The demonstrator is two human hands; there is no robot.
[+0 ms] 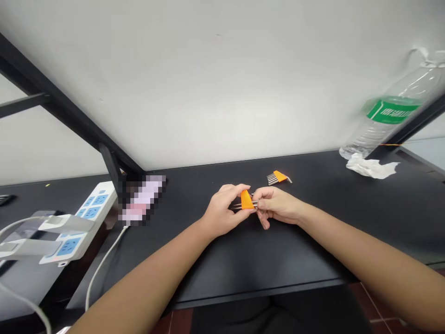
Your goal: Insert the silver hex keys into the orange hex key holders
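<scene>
My left hand (224, 211) pinches an orange hex key holder (246, 200) between thumb and fingers, above the middle of the black table. Thin metal keys stick out from both sides of the holder. My right hand (276, 204) is closed on the metal key ends at the holder's right side; how many keys it grips is hidden by the fingers. Farther back lies a second orange hex key holder (280, 176), with several metal keys fanned to its left and a bent one at its right.
The black table (313, 260) meets a white wall (222, 93). A white power strip (93, 213) with plugged-in chargers stands left, beside a blurred-out pinkish object (146, 199) and a white cable (104, 260). At right are a large clear bottle (392, 109) and crumpled tissue (371, 167).
</scene>
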